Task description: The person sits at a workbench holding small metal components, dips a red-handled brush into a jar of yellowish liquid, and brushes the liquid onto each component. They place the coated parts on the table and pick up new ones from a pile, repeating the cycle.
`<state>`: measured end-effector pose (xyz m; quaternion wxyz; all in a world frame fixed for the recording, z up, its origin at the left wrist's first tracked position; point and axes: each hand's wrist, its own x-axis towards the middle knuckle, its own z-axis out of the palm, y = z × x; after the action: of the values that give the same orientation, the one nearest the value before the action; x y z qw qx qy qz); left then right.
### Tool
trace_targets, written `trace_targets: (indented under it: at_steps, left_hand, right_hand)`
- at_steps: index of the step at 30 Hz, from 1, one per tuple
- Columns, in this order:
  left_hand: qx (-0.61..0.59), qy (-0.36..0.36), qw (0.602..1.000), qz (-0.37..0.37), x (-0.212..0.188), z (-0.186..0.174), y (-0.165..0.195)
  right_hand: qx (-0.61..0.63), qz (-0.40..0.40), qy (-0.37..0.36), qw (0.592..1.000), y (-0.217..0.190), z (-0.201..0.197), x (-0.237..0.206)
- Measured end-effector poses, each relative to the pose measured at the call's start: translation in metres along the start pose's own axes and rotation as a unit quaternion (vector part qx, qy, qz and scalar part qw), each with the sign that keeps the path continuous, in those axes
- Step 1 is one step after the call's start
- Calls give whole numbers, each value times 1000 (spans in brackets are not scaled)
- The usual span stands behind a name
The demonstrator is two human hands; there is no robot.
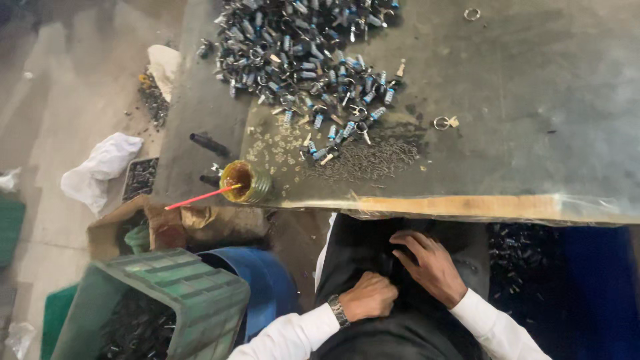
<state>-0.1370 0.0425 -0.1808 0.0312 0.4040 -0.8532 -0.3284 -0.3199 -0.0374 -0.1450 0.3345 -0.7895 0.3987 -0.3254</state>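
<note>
Both hands rest in my lap on dark trousers, below the table's front edge. My left hand (367, 297), with a wristwatch and white sleeve, is curled into a loose fist against the cloth. My right hand (430, 267) lies with its fingers spread over the dark fabric, and I cannot see anything gripped in it. On the grey table (533, 133) ahead lies a heap of small blue-and-silver metal parts with rings (303, 47), beside a patch of tiny dark pins (370, 160). A small jar of amber grease (245, 181) with a red stick (200, 198) in it stands at the table's front left corner.
A green plastic crate (167, 300) with dark metal pieces sits at lower left beside a blue bin (267, 280). A cardboard box (107, 230), a white rag (100, 167) and a tray of parts (140, 177) lie on the floor. Loose rings (472, 13) lie far right.
</note>
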Motion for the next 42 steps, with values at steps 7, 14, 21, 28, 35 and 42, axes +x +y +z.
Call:
trace_targets:
  at_steps: [7,14,21,28,35,42]
  left_hand:
    - [-57,-91,993,-57,-13,-52,-28]
    - [-129,50,967,-213,-15,-90,-47]
    - [-54,264,941,-206,10,-95,-80]
    - [55,281,949,-132,36,-102,-98]
    - [127,205,966,-97,37,-106,-113]
    - [133,235,960,-79,39,-113,-116]
  right_hand:
    - [-42,-127,-292,947,-4,14,7]
    - [-149,-304,-278,899,-26,25,0]
    - [-109,-259,-409,868,-49,33,19]
    - [-59,-194,-369,907,-73,18,29]
    - [-90,-219,-434,869,-87,48,29]
    - [-155,-234,-323,904,-111,11,49]
